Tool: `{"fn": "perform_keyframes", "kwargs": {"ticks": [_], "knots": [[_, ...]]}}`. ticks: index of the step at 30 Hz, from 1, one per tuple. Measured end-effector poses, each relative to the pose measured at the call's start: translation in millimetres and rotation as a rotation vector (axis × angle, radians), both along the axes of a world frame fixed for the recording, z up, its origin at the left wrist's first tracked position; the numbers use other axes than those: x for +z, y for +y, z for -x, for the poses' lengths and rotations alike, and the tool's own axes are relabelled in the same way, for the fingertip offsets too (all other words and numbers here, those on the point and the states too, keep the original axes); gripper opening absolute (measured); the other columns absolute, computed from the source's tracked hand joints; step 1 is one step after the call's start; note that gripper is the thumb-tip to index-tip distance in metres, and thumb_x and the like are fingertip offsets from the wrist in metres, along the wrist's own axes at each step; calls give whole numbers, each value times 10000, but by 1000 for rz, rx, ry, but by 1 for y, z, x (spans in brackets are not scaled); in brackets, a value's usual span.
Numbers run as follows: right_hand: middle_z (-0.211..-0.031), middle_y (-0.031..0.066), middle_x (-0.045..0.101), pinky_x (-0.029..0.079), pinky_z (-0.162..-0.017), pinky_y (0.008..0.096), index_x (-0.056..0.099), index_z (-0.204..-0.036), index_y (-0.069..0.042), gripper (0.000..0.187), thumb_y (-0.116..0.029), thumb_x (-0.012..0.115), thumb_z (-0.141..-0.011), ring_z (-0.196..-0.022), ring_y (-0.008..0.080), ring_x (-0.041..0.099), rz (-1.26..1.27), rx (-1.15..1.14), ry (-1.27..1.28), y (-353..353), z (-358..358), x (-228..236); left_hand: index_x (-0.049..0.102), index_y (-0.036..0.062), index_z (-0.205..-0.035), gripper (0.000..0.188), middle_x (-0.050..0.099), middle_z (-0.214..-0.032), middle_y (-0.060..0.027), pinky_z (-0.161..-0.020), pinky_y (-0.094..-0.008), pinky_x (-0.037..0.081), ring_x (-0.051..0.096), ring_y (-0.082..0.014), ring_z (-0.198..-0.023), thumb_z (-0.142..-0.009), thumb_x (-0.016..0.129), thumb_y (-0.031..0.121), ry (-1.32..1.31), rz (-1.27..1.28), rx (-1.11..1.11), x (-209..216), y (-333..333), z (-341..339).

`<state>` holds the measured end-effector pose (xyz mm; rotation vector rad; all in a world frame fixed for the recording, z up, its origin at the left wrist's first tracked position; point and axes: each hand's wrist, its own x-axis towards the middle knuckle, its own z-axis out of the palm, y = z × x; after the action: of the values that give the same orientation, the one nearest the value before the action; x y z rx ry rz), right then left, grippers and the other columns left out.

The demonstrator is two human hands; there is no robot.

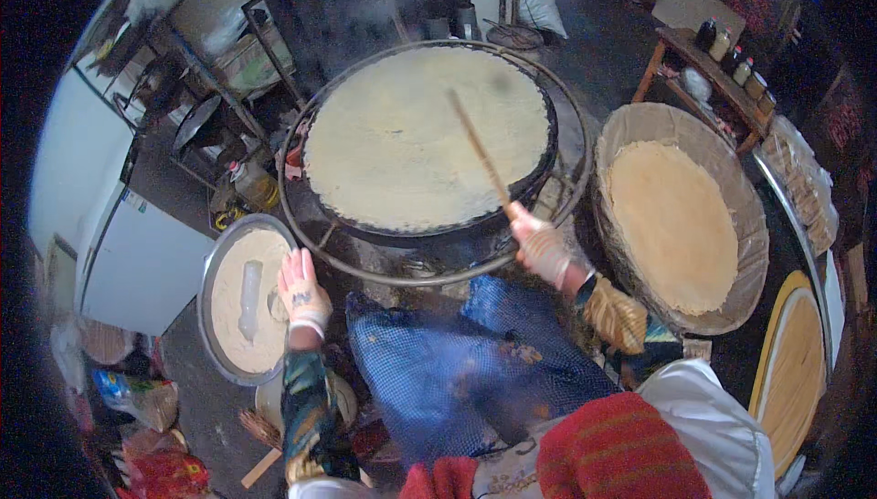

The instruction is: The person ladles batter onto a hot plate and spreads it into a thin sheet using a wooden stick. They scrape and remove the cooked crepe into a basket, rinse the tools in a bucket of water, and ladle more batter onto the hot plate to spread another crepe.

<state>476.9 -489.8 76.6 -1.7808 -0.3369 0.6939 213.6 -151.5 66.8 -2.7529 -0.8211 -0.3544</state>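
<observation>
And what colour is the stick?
The stick is brown, best seen in the head view.

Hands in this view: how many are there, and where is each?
2. The left hand is by the right rim of the grey bowl; the right hand grips a wooden stick that reaches over the griddle. No other hand shows.

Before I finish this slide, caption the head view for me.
Right hand holding a wooden stick over pale batter on a round griddle, left hand by a basin.
</observation>
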Motion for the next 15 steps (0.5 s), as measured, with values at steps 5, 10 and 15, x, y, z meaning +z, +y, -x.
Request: {"fn": "perform_keyframes", "kwargs": {"ticks": [5, 10, 15], "knots": [[-630, -14, 495, 419, -428, 266, 425, -1368, -179, 439, -210, 504, -937, -450, 96, 458, -94, 200, 19, 51, 71, -29, 348, 95, -1366, 807, 301, -1449, -120, -1100, -519, 152, 212, -337, -1368, -621, 656, 143, 155, -112, -38, -14, 45, -16], [-552, -33, 459, 340, -352, 219, 409, -1381, -230, 443, -289, 494, -950, -389, 58, 398, -239, 365, 304, 53, 101, -2, 676, 176, -868, 195, 659, -935, -59, -1065, -490, 238, 564, -251, -1034, -762, 529, 247, 485, -82, -77, -53, 14, -52], [-582, -33, 449, 319, -339, 219, 475, -1287, -242, 413, -455, 435, -936, -415, 59, 386, -261, -151, 54, 17, 17, 0, 699, 182, -778, 168, 672, -845, -71, -856, -416, 366, 609, -214, -915, -708, 599, 297, 397, 168, -45, -9, -128, -98]]}}
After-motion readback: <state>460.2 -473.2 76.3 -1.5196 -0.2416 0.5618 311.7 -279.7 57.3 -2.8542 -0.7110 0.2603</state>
